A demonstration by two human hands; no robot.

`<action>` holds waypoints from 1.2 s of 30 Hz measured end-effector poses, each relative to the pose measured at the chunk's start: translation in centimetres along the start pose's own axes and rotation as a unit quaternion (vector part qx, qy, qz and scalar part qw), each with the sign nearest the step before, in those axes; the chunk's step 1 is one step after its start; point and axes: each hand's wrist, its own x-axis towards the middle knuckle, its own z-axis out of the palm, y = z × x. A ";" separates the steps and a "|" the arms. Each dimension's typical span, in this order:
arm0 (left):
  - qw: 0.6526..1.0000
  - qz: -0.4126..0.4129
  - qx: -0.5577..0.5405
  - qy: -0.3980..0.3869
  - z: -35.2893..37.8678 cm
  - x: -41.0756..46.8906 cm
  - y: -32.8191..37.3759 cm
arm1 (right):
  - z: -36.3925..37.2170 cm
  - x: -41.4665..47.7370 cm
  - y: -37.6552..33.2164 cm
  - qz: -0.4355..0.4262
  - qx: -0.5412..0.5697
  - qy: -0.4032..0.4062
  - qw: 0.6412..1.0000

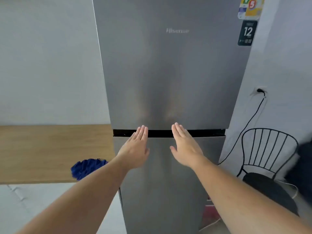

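At your nine o'clock, a light-brown wooden surface [42, 149] runs along the pale grey wall [42, 65]. Around eight o'clock, a fuzzy dark-blue cloth bundle [86, 167] shows at the surface's near edge. At your three o'clock, a white wall socket [261, 89] holds a black plug, and its thin black cable [249, 121] hangs down toward four o'clock. There you'll find a black wire-backed chair with a dark round seat [266, 186], just beside the wall.

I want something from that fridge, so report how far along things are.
Done: nothing yet; upper door and lower door both look shut. In hand: left hand and right hand, fingers straight, reach to the dark gap between them. Left: grip a door edge and pull, probably.
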 end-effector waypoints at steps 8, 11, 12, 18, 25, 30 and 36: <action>0.997 -0.019 0.055 -0.041 5.3 1.7 -3.5 | 6.2 3.0 -2.4 -0.002 0.007 -0.072 0.997; 0.995 -0.060 0.064 -0.046 6.5 2.3 -5.6 | 7.8 4.6 -3.9 0.005 0.010 -0.086 0.996; 0.994 -0.070 0.066 -0.046 6.7 2.5 -6.1 | 8.2 5.0 -4.4 0.008 0.007 -0.093 0.996; 0.993 -0.054 0.104 -0.005 8.3 2.5 -7.6 | 10.9 5.7 -6.2 0.040 -0.049 -0.051 0.997; 0.994 -0.080 0.068 0.034 9.0 2.4 -6.7 | 12.1 4.8 -7.0 0.062 -0.067 0.021 0.996; 0.994 -0.054 0.087 0.037 8.1 2.3 -7.5 | 10.8 5.8 -7.5 0.073 -0.049 0.032 0.996; 0.994 -0.027 0.066 0.088 5.7 -1.3 -5.1 | 10.4 2.1 -7.4 0.056 -0.052 0.076 0.994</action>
